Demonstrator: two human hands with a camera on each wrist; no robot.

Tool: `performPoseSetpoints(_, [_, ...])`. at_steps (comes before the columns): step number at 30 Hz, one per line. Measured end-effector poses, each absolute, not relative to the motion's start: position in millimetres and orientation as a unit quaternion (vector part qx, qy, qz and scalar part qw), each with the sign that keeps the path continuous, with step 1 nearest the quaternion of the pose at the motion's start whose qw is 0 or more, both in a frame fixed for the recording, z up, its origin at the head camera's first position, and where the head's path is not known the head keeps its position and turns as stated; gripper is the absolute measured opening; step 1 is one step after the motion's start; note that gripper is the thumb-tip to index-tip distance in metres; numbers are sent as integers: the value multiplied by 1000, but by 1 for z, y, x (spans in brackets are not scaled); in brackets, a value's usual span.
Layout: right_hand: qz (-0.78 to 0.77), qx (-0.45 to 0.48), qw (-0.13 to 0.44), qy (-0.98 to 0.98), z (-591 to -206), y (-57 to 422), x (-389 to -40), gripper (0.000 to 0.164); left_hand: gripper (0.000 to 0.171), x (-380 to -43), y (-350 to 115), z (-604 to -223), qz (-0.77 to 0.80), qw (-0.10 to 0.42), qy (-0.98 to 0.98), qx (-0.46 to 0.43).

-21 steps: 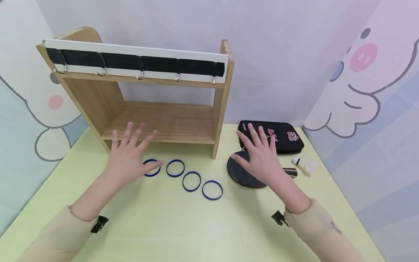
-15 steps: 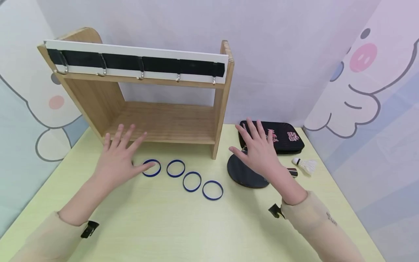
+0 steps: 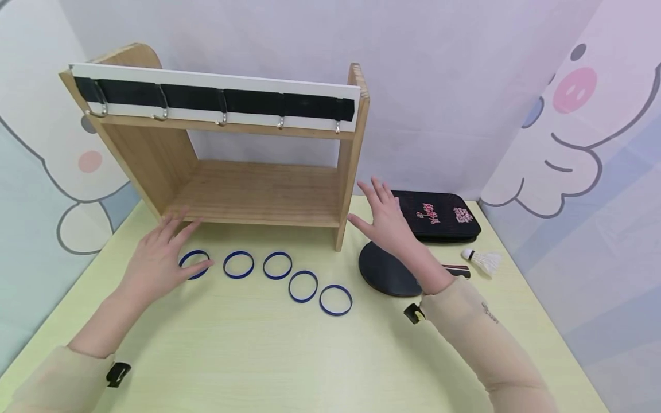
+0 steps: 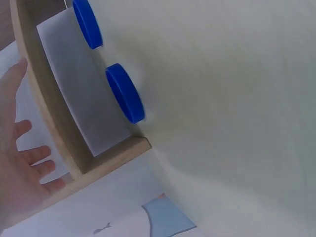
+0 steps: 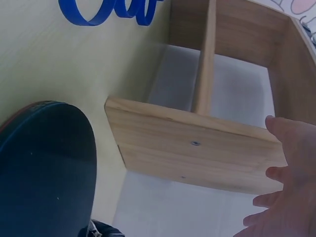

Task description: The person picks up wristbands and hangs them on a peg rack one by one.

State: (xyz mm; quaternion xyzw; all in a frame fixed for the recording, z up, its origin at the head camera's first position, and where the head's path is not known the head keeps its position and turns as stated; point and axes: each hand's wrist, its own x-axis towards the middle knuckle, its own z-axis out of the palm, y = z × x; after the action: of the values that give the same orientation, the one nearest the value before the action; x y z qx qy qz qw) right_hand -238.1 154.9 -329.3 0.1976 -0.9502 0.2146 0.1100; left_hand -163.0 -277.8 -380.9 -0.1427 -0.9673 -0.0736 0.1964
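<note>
In the head view, see five blue rings [image 3: 277, 279] lying flat on the pale table [image 3: 310, 361], on the near side of the wooden rack [image 3: 268, 192], strung out from left to right and bending nearer at the right end. Over the leftmost ring [image 3: 193, 252], find the left hand [image 3: 155, 255] spread wide and holding nothing; cannot tell from here whether touching. Could shove that ring out of line or far under the rack, from too low a sweep of the thumb. Farther right, find the right hand [image 3: 388, 225] also wide, gripping nothing, near the black paddle [image 3: 387, 272] and the flat case [image 3: 434, 215], with the shuttlecock [image 3: 482, 260] well apart to the right. Could catch the paddle with the black fitting [image 3: 413, 314] on the right sleeve [image 3: 459, 327], by dropping the forearm. In the left wrist view, see two rings apart from the spread fingers, with the rack's front edge close by; could bump that edge by reaching farther in. Might prove awkward to pinch, being thin and low. In the right wrist view, note the side panel [image 5: 192, 143] of the rack beside the open thumb; could graze it and jolt the rack by swinging left.
</note>
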Motion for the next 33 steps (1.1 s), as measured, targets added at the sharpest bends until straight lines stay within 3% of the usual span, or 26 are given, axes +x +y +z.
performPoseSetpoints(8, [281, 191, 73, -938, -347, 140, -259, 80, 83, -168, -291, -396, -94, 150, -976, -124])
performPoseSetpoints(16, [399, 192, 56, -895, -367, 128, -275, 81, 70, -184, -309, -408, -121, 33, -986, -109])
performPoseSetpoints(22, [459, 196, 59, -864, -379, 125, -280, 85, 59, -200, -322, -417, -178, -27, -979, -98])
performPoseSetpoints(33, [491, 195, 50, -847, -390, 126, -283, 90, 17, -213, -333, -425, -219, -9, -970, -105])
